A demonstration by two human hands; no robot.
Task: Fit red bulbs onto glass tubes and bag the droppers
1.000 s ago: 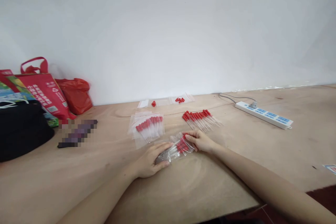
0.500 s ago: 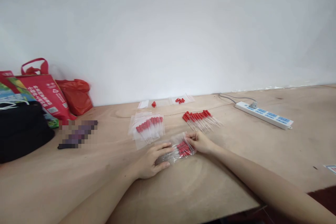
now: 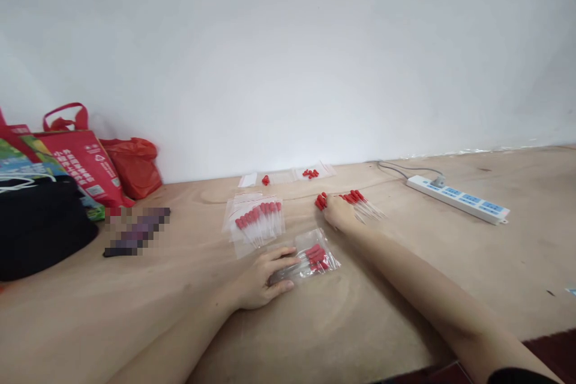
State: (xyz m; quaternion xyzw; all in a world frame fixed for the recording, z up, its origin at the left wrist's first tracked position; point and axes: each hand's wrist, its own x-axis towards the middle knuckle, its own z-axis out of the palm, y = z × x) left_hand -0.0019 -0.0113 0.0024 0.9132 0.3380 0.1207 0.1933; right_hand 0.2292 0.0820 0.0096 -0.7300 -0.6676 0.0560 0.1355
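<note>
My left hand (image 3: 265,276) rests over the left end of a clear plastic bag (image 3: 330,252), fingers along its top and thumb on its near side, holding it against the table. Inside lie several droppers (image 3: 316,256) with red bulbs and thin clear stems. Up and to the right, my right hand (image 3: 339,213) is at a loose row of red-bulbed droppers (image 3: 357,197), covering the middle of the row. Its fingertips are hidden behind the back of the hand. A fan of small bags (image 3: 258,219), with red-bulbed droppers in them, lies beyond my left hand.
Near the wall lie flat clear bags (image 3: 281,177) with small red caps (image 3: 310,173) on them. A white power strip (image 3: 459,197) with a grey cord is at the right. Red bags (image 3: 130,162), a black hat (image 3: 42,228) and a blurred dark object (image 3: 137,232) occupy the left.
My right hand has let go of the bag's right end and moved up and right to the loose droppers. My left hand stays on the bag.
</note>
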